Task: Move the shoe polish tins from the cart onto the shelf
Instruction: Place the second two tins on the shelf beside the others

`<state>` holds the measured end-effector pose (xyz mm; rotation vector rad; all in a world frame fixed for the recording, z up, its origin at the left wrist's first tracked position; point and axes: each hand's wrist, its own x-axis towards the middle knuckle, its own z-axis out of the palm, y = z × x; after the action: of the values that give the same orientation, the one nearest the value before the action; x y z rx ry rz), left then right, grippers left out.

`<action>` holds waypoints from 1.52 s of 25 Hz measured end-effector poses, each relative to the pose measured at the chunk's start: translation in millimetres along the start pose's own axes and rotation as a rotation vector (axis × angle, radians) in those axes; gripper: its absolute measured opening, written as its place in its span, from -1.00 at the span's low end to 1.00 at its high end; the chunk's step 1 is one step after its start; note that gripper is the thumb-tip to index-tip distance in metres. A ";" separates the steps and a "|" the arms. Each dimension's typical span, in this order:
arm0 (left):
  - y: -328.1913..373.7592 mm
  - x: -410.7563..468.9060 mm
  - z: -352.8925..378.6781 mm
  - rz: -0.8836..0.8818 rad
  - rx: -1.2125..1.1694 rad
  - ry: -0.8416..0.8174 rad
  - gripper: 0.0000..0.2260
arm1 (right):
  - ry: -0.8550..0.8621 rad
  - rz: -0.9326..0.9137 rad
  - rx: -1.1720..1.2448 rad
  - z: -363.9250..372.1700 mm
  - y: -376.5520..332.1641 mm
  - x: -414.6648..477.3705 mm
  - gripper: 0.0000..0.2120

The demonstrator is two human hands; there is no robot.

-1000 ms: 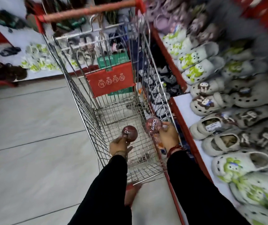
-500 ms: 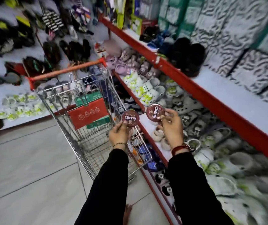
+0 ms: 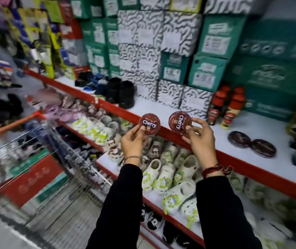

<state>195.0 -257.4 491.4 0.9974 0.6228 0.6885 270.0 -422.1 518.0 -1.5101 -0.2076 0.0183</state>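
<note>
Tins face me, labels up, so I can check them: my left hand (image 3: pixel 133 141) pinches one tin (image 3: pixel 149 124), my right hand (image 3: pixel 200 139) the other tin (image 3: pixel 180 121), just short of the shelf (image 3: pixel 237 159), beside two placed tins (image 3: pixel 252 144).

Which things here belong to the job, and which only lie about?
Job:
- tin in left hand
- tin in right hand
- two tins on shelf
- shelf
- cart

Lying about:
- polish bottles
- black shoes
- white clogs
- shoe boxes
</note>
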 end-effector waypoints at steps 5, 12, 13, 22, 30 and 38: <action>-11.9 -24.1 89.9 -0.026 0.125 -0.267 -0.72 | 0.206 -0.011 -0.075 -93.7 -26.5 3.5 -0.72; -42.6 -35.1 169.7 0.018 0.629 -0.539 -0.74 | 0.425 0.121 -0.454 -197.0 -37.9 -1.1 -0.75; -46.3 -34.6 178.2 0.001 0.694 -0.560 -0.73 | 0.430 0.159 -0.509 -207.3 -37.7 -1.3 -0.74; -45.6 -39.6 209.3 -0.075 1.058 -0.755 -0.82 | 0.380 0.339 -0.742 -236.1 -30.3 0.4 -0.81; -49.5 -45.3 215.7 -0.070 1.210 -0.877 -0.65 | 0.410 0.397 -0.675 -226.7 -33.3 0.6 -0.75; -47.4 -49.7 214.2 0.169 1.195 -0.883 -0.55 | 0.217 0.161 -0.942 -216.1 -34.1 2.5 -0.56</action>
<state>333.2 -427.0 544.0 2.2913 0.0922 -0.1226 300.3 -637.4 542.1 -2.4466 0.1087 -0.1318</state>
